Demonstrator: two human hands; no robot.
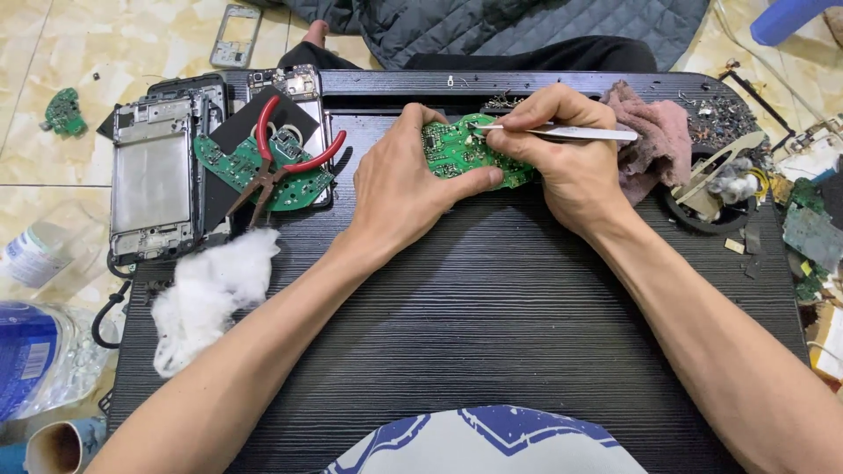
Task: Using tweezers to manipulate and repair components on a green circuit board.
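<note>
The left hand [399,189] is closed around the left end of a green circuit board [458,149], with the thumb pressing on the lower edge of the board and the other fingers curled over its far side. The board lies near the far edge of the black surface [492,325], between both hands. The right hand [562,158] is closed on metal tweezers [562,132], pinched between thumb and fingers; the tweezers lie almost level, and their thin tip touches the top of the board close to the left hand's fingers, while the back end points to the right.

Just behind the right hand there is a crumpled pink cloth [654,132]. To the left of the left hand, well apart from it, pliers with red handles [277,162] rest on a second green circuit board [255,175], and beside them lies a grey phone frame [151,180]. A lump of white cotton [211,294] sits at the left edge of the surface, near the left forearm. On the right end of the surface there are small metal scraps and a black round part [711,189]. On the tiled floor [53,105] at the left lie a small green board piece [63,112] and a clear plastic bottle [39,351]
</note>
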